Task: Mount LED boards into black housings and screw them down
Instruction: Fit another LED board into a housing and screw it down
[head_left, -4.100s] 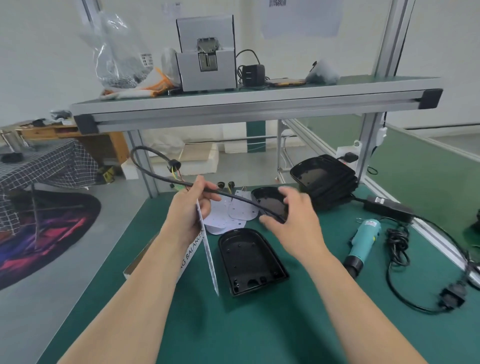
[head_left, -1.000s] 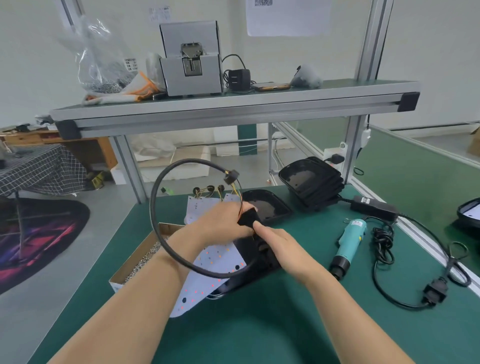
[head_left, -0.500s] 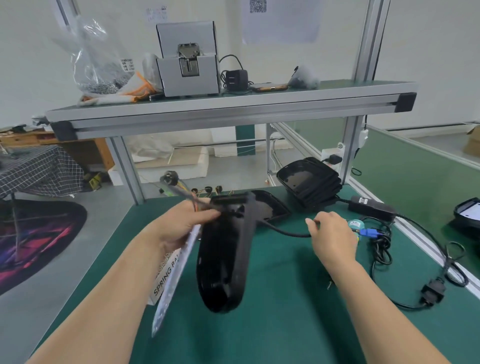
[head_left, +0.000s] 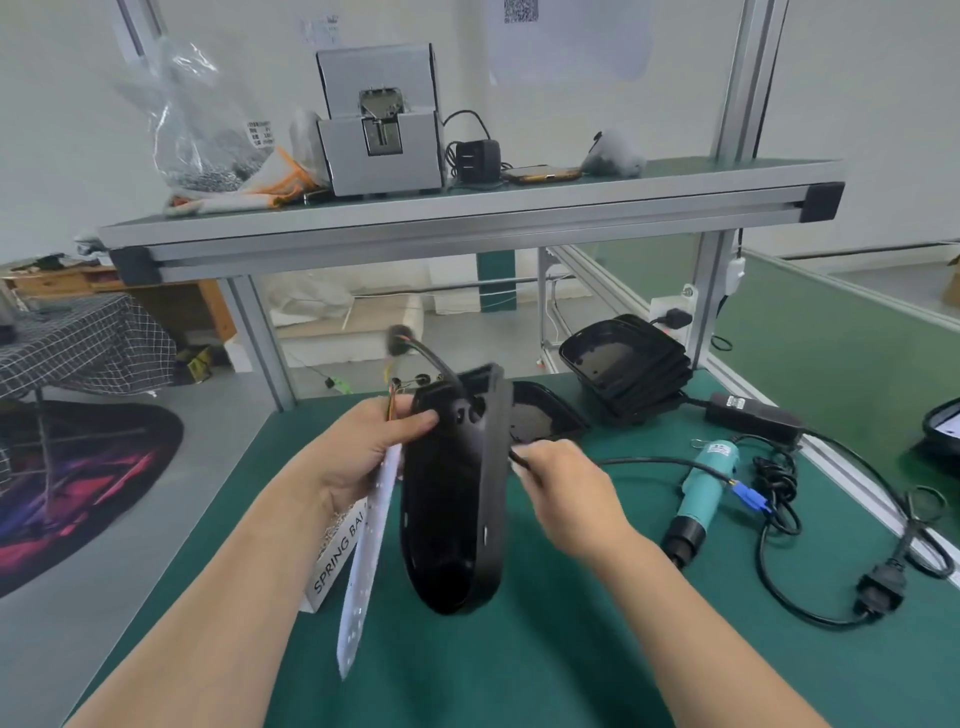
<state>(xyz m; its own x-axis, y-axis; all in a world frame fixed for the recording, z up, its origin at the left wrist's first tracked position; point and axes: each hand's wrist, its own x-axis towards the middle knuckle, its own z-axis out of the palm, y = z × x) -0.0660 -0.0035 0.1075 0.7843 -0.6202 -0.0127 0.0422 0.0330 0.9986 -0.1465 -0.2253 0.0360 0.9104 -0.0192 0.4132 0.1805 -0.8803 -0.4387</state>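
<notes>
My left hand grips a black housing by its top end, held upright on edge above the green table. The same hand also holds a white LED board that hangs down edge-on just left of the housing. A black cable passes through the housing's top and trails right to a blue connector. My right hand pinches that cable right beside the housing. The cable's other end with coloured wires sticks up behind the housing.
Another open housing lies behind, and a stack of housings stands at the back right. A teal electric screwdriver, its cord and power adapter lie at the right. A cardboard box sits under my left wrist. A shelf spans overhead.
My right hand has slid left along the cable to just beside the housing. The housing stays upright in my left hand, and the cable's wire end has shifted rightwards behind it.
</notes>
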